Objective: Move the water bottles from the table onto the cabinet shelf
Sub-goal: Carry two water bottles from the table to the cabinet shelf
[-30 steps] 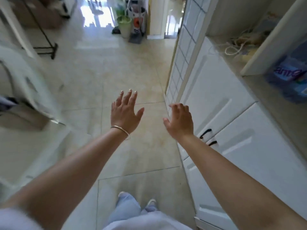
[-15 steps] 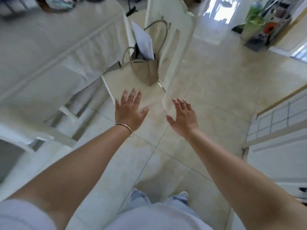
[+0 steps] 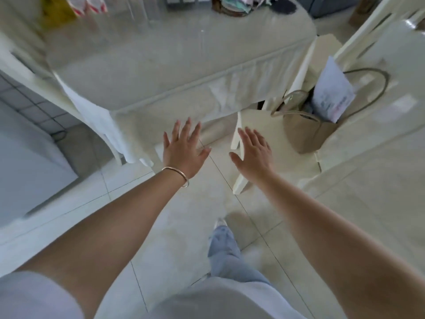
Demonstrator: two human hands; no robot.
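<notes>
A table [image 3: 184, 65] with a pale cloth and a shiny top fills the upper part of the head view. Blurred clear shapes that may be water bottles [image 3: 138, 8] stand at its far edge beside red-and-white packets [image 3: 92, 5]. My left hand [image 3: 184, 148], with a bangle on the wrist, is stretched out in front of the table's near edge, fingers straight and spread, holding nothing. My right hand [image 3: 254, 153] is beside it, also flat and empty. The cabinet shelf is out of view.
A cream chair [image 3: 287, 139] at the right carries a beige handbag [image 3: 308, 132] with a paper sticking out. A second chair [image 3: 395, 54] stands at the far right. A white unit [image 3: 27, 162] sits at the left. My legs stand on the tiled floor [image 3: 179, 226].
The view has swung left from the white cabinet, across the floor and chair, to the table. Both hands stayed open and empty out in front.
</notes>
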